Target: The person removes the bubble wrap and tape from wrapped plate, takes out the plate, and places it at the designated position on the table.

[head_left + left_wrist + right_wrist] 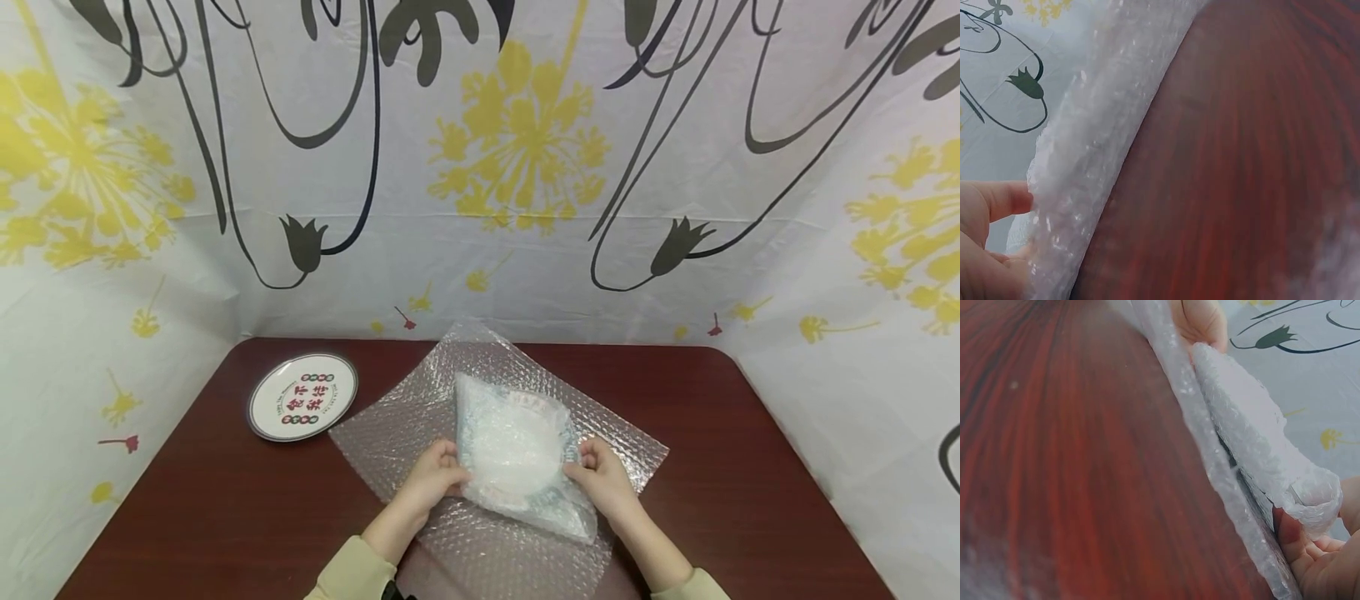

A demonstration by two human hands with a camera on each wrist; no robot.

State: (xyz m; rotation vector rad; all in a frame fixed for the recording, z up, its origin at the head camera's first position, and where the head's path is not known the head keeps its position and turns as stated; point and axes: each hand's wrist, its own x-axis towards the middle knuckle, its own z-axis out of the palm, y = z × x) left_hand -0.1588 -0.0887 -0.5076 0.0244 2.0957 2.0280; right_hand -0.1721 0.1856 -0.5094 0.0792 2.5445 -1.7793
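A flat bundle wrapped in bubble wrap, with a pale round shape showing through, lies tilted above a larger bubble wrap sheet. My left hand pinches its left edge in the head view; the left wrist view shows that hand partly behind the wrap. On the opposite edge my right hand grips the bundle between thumb and fingers. In the right wrist view the right hand holds the bundle's near end, just over the sheet.
A white oval plate with red characters and a dark rim lies at the back left of the dark red table. Patterned cloth hangs behind and on both sides of the table.
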